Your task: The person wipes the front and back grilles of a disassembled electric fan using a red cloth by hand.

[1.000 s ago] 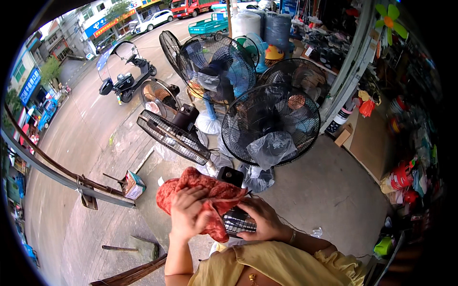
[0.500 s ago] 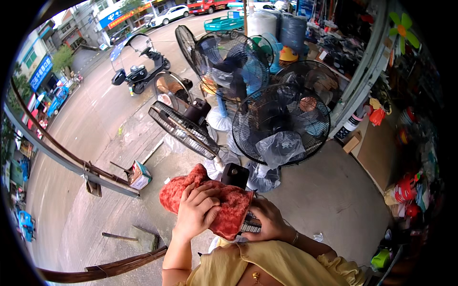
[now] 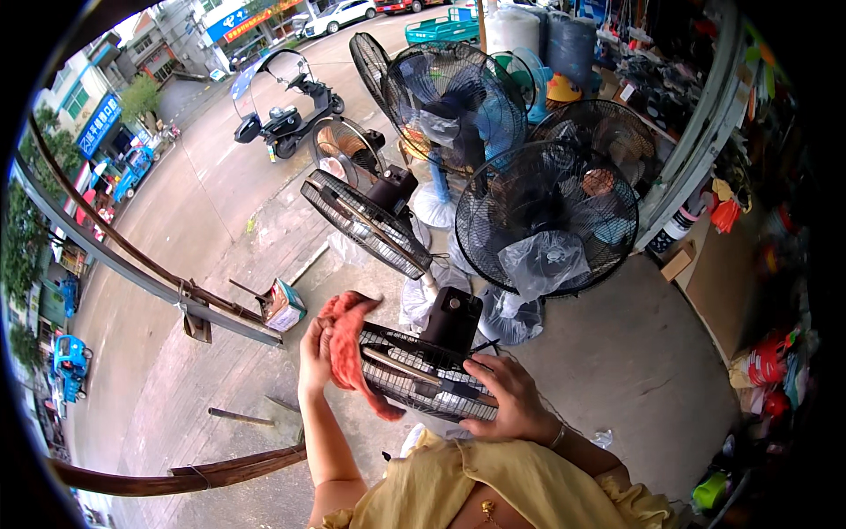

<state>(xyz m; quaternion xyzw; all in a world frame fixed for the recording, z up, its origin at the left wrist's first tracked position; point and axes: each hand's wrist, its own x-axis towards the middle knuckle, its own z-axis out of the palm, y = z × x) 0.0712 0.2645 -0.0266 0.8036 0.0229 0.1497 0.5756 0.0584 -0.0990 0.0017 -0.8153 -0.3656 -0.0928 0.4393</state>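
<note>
Right in front of me is a black wire fan cage, seen edge-on, with a dark motor housing just beyond it. My left hand is closed around a red cloth, which drapes over the cage's left end. Part of the cloth hangs down along the near side of the cage. At the cage's right end my right hand grips the rim, thumb on the near side and fingers over the far side. Some of its fingertips are hidden against the wire.
Several standing fans crowd ahead, among them a large black one with clear plastic on it and a tilted one. A small box stands to the left beside a metal rail. Wooden poles lie lower left; a scooter is parked outside.
My left hand has drawn the red cloth leftward, uncovering most of the cage. My right hand stays on the right end. The whole view has shifted slightly.
</note>
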